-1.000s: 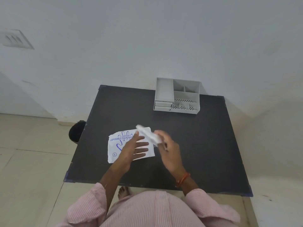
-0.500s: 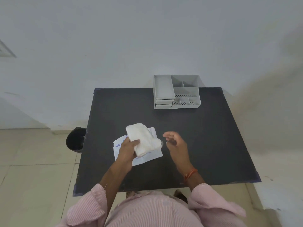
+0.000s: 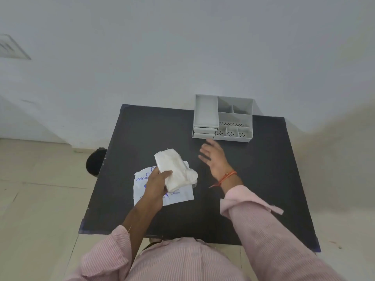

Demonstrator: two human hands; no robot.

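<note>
My left hand (image 3: 157,180) grips a folded bundle of translucent white plastic gloves (image 3: 174,169) and holds it above a flat white packet with blue print (image 3: 178,196) that lies on the black table (image 3: 154,130). My right hand (image 3: 214,157) is empty, its fingers spread and relaxed, stretched out over the table just in front of a grey plastic organizer (image 3: 223,118). The organizer has several open compartments and two small drawers at its left front.
The organizer stands at the table's far edge against a white wall. A black bin (image 3: 95,162) sits on the tiled floor left of the table. A wall vent (image 3: 12,47) is at the far left.
The glove bundle passed from my right hand to my left, which lifted it off the packet. My right hand let go and has moved forward toward the organizer.
</note>
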